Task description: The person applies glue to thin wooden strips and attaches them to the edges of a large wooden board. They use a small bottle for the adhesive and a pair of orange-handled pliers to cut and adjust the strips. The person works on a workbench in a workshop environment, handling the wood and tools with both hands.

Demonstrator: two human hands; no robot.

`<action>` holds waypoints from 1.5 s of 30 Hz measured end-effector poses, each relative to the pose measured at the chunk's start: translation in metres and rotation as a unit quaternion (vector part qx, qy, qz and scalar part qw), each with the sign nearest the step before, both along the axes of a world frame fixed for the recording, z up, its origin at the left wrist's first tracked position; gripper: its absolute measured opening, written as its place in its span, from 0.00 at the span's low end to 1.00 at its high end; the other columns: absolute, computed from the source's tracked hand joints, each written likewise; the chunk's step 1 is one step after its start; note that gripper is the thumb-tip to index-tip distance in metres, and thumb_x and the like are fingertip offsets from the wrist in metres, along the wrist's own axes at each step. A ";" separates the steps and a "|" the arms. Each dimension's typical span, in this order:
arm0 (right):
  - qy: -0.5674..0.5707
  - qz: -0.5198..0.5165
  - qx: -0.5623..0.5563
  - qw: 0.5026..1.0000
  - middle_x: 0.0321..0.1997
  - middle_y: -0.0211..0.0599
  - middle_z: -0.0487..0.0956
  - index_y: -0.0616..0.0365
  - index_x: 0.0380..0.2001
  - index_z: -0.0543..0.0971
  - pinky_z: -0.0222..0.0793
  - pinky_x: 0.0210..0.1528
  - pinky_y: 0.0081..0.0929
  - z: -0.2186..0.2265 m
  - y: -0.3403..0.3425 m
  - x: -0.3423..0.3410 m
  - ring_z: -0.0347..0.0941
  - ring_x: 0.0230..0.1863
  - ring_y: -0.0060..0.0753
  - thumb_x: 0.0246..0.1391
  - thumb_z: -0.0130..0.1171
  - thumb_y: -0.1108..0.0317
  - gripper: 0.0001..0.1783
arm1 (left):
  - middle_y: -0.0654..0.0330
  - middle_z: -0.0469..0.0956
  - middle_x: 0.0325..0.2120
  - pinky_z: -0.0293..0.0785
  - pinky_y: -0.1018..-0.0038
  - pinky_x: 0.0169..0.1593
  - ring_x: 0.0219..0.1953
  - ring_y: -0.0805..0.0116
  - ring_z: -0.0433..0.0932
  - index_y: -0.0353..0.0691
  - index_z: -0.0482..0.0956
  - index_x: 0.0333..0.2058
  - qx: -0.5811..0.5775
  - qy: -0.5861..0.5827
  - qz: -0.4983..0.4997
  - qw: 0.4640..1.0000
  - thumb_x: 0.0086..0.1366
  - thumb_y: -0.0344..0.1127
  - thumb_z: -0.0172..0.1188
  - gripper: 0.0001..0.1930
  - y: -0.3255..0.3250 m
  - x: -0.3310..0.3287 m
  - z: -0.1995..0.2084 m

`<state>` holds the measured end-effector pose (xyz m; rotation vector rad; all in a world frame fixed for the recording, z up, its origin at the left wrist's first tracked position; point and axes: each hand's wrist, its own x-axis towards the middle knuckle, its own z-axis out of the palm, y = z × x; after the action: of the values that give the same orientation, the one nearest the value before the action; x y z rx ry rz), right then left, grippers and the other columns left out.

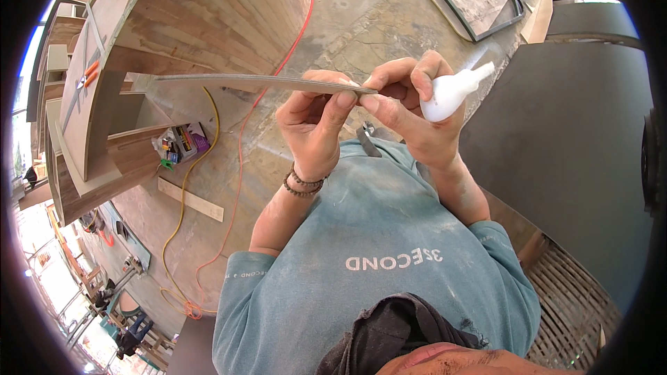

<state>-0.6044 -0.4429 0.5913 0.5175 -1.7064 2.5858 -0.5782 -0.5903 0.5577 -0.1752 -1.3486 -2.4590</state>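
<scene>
A long, thin, grey-brown wooden strip (243, 81), seen nearly edge-on, runs leftward from my fingers at chest height. My left hand (313, 125) is closed in a pinch near its right end, thumb in front. The thumb and fingertips of my right hand (427, 135) meet the very tip of that strip. In the same right hand sits a small white squeeze bottle (445, 97) with a tapered nozzle pointing up and right, away from the strip. A little white shows at the strip's end by my fingertips; I cannot tell what it is.
A large curved wooden panel (215, 14) and shelving stand at left, with orange-handled pliers (90, 73) on the shelving. A box of supplies (182, 142) sits below. Red (241, 167) and yellow (184, 201) hoses cross the floor. At right is a dark sheet (563, 146); a metal frame (479, 0) lies ahead.
</scene>
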 end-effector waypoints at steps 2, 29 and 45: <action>0.006 -0.014 0.026 1.000 0.38 0.44 0.81 0.53 0.33 0.63 0.81 0.45 0.27 0.007 0.000 0.000 0.82 0.43 0.28 0.49 0.69 0.82 0.23 | 0.58 0.81 0.38 0.78 0.77 0.40 0.38 0.75 0.80 0.31 0.82 0.43 -0.018 0.009 0.021 1.000 0.68 0.26 0.66 0.07 0.000 0.001 0.001; 0.217 0.169 0.539 0.796 0.32 0.43 0.81 0.65 0.43 0.78 0.73 0.31 0.32 0.096 0.055 -0.027 0.80 0.29 0.43 0.59 0.68 0.54 0.23 | 0.54 0.82 0.38 0.73 0.75 0.38 0.37 0.69 0.78 0.31 0.85 0.41 -0.175 0.140 0.075 0.972 0.58 0.21 0.72 0.12 -0.025 -0.007 0.005; 0.263 0.142 0.551 0.779 0.31 0.39 0.82 0.59 0.42 0.81 0.72 0.29 0.32 0.103 0.041 -0.029 0.79 0.28 0.39 0.55 0.71 0.60 0.18 | 0.53 0.83 0.37 0.77 0.76 0.37 0.36 0.70 0.80 0.30 0.85 0.41 -0.150 0.112 0.068 0.980 0.58 0.19 0.71 0.11 -0.028 -0.002 0.007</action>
<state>-0.6331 -0.4015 0.6946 1.3841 -2.7984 0.9789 -0.5806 -0.6182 0.5652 -0.4033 -1.5662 -2.0447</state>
